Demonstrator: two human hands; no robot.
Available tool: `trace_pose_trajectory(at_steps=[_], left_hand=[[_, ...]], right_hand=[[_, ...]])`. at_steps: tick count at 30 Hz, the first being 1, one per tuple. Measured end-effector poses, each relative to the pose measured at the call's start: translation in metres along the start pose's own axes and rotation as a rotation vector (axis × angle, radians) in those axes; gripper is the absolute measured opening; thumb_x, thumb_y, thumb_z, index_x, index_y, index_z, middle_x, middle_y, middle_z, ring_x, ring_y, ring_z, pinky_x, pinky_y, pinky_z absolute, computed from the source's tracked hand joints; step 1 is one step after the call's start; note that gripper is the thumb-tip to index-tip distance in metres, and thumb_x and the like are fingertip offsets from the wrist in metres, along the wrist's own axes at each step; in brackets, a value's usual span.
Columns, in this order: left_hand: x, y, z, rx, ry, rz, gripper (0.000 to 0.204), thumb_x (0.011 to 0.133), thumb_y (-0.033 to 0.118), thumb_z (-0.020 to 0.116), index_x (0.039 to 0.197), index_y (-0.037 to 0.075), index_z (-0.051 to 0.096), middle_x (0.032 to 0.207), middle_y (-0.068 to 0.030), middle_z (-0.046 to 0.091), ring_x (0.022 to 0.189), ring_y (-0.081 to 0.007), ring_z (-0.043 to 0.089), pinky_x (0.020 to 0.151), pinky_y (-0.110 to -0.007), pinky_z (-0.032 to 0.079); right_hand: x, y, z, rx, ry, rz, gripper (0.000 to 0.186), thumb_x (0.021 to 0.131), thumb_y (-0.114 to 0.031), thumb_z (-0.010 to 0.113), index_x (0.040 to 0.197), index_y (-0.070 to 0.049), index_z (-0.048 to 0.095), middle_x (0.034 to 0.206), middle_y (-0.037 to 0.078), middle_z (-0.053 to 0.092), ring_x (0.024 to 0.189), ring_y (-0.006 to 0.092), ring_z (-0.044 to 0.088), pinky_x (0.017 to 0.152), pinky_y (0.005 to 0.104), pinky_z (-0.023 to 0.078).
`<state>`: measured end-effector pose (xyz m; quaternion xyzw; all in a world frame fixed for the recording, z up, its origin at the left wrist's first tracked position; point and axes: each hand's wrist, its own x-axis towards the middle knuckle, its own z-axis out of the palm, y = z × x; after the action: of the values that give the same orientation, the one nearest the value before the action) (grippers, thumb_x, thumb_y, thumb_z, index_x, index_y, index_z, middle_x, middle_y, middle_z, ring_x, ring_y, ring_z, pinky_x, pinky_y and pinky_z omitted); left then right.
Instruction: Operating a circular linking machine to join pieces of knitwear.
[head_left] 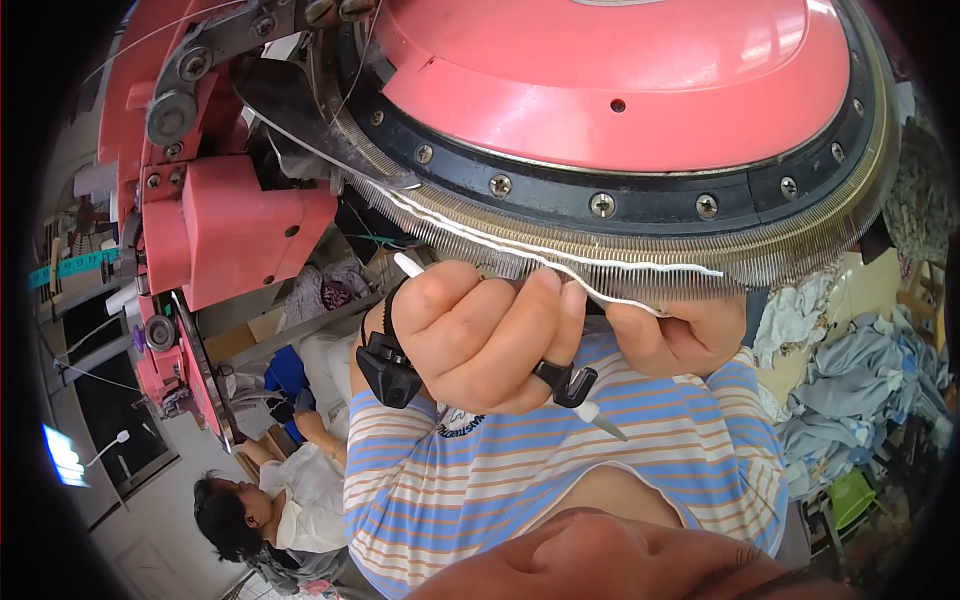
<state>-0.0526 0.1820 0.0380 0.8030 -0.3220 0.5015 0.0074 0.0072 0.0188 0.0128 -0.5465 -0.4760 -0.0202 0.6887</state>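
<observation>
My left hand (480,335) is closed around a thin white-handled tool (605,428) with a pointed metal tip. Its other white end pokes out beside the knuckles. The fingertips of this hand press at a white knitted-looking strip (470,233), which lies along the needle ring (800,262) of a pink round linking machine (610,110). One strand of the strip droops off the needles to my right hand (685,335), whose thumb and fingers are pinched on its end. Black devices sit on my left wrist (388,370) and finger (570,383).
The machine's pink arm (240,235) and a dark curved plate (300,120) stand at the left of the ring. Crumpled grey-blue fabric (870,380) is heaped at the right, near a green basket (852,498). Another person (300,500) sits at lower left.
</observation>
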Motion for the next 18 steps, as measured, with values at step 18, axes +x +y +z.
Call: trace_pose_trajectory(at_steps=[18], left_hand=[[-0.001, 0.010, -0.002, 0.032, -0.093, -0.108, 0.016, 0.070, 0.009, 0.056, 0.085, 0.007, 0.063, 0.086, -0.0007, 0.053, 0.066, -0.0093, 0.043, 0.056, -0.024, 0.033]], right_hand=[[-0.016, -0.001, 0.005, -0.143, 0.227, -0.036, 0.019, 0.067, -0.002, 0.069, 0.083, -0.002, 0.058, 0.065, 0.007, 0.063, 0.048, 0.0127, 0.058, 0.042, 0.0217, 0.045]])
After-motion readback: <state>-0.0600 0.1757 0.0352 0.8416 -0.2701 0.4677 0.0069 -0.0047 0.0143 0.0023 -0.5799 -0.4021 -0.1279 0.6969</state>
